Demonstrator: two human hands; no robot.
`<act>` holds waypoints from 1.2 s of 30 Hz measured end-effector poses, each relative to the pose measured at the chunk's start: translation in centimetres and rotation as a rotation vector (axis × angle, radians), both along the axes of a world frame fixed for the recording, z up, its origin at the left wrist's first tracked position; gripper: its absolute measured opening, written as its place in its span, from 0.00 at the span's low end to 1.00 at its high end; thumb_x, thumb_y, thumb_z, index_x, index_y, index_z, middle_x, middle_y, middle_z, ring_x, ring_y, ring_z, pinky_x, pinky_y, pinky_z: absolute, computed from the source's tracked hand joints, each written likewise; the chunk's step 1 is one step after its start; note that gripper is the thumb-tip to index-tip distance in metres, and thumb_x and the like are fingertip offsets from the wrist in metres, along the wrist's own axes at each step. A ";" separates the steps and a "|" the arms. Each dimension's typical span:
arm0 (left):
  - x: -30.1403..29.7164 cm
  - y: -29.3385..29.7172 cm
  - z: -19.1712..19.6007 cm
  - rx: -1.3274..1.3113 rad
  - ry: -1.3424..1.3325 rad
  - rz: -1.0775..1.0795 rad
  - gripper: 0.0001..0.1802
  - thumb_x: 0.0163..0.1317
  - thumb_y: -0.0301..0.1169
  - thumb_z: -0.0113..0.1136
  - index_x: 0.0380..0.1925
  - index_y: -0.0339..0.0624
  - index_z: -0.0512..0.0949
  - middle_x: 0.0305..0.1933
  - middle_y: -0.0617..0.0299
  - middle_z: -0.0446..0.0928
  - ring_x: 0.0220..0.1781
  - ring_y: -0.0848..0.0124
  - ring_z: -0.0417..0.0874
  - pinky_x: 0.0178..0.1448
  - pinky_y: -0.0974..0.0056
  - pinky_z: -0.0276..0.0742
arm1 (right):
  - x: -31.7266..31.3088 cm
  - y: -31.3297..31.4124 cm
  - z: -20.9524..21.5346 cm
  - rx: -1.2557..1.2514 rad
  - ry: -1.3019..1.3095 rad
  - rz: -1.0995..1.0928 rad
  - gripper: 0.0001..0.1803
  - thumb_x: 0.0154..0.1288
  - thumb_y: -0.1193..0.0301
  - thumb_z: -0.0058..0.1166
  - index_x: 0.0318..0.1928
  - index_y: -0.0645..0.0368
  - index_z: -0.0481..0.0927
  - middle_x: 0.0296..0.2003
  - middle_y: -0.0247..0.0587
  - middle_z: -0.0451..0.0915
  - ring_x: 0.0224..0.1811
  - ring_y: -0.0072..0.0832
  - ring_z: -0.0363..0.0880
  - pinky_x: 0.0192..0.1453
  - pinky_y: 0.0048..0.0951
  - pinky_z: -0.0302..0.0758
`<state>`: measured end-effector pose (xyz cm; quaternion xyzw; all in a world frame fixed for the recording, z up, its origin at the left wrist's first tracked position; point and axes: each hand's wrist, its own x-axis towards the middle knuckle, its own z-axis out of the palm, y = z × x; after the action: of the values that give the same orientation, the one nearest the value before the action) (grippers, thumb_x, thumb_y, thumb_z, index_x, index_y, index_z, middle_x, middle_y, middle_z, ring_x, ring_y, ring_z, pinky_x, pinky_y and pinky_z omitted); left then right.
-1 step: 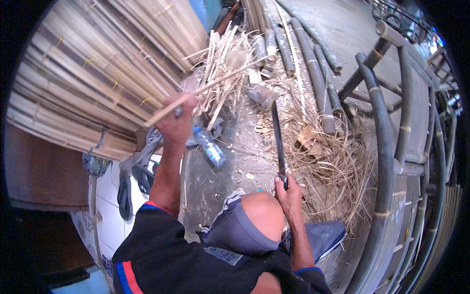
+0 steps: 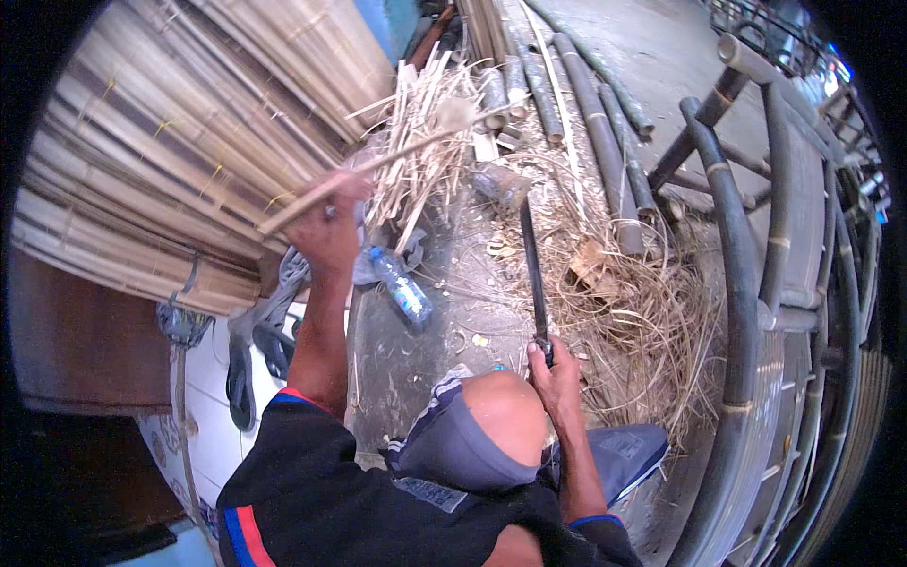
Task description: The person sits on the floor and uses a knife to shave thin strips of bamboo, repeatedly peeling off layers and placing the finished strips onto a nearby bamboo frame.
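Observation:
My left hand (image 2: 324, 231) is raised at the left, its fingers closed around a long, thin bamboo strip (image 2: 406, 152). The strip slants from beside the slatted bamboo panel up toward a heap of split strips (image 2: 420, 118). Beside my bare knee, my right hand (image 2: 557, 374) grips the handle of a long, dark-bladed knife (image 2: 534, 269). Its blade points away from me, the tip close to a clear plastic container (image 2: 501, 184) lying among the shavings. Strip and blade are apart.
A water bottle (image 2: 401, 285) lies on the floor between my arms. Curly shavings (image 2: 652, 326) are piled at the right, beside a bamboo chair frame (image 2: 740, 312). Bamboo poles (image 2: 595, 123) lie beyond. At the left stand a bamboo slat panel (image 2: 170, 151) and dark sandals (image 2: 242, 383).
My left hand and the bamboo strip have shifted slightly to the left. My right hand and the knife stay almost where they were.

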<state>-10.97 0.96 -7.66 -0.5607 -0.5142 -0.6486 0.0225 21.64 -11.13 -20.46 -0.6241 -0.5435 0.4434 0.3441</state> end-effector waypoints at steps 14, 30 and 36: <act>0.4 8.8 5.0 0.236 0.266 0.261 0.19 0.73 0.41 0.57 0.43 0.30 0.74 0.28 0.55 0.87 0.33 0.70 0.88 0.45 0.67 0.82 | 3.1 -3.3 -6.5 -0.251 -0.134 -0.111 0.22 0.68 0.56 0.57 0.47 0.65 0.79 0.24 0.58 0.81 0.26 0.48 0.82 0.33 0.44 0.75; 12.0 20.5 4.1 0.241 -0.036 -0.621 0.20 0.78 0.39 0.47 0.43 0.34 0.81 0.42 0.56 0.84 0.49 0.64 0.84 0.54 0.61 0.78 | 2.8 -3.5 -2.8 -0.262 0.073 -0.223 0.18 0.70 0.59 0.57 0.42 0.65 0.79 0.24 0.39 0.79 0.27 0.25 0.76 0.33 0.32 0.74; 27.2 17.5 12.2 0.208 0.188 -0.953 0.19 0.76 0.46 0.50 0.37 0.41 0.76 0.20 0.66 0.69 0.24 0.75 0.72 0.29 0.63 0.68 | 4.9 -4.0 1.4 0.076 0.309 -0.616 0.11 0.71 0.66 0.56 0.41 0.64 0.77 0.21 0.32 0.76 0.21 0.21 0.75 0.28 0.27 0.74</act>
<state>16.24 18.47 4.58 -0.7841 -0.1293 -0.5814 -0.1746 26.53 -15.11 -19.01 -0.6710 -0.2871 0.3874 0.5633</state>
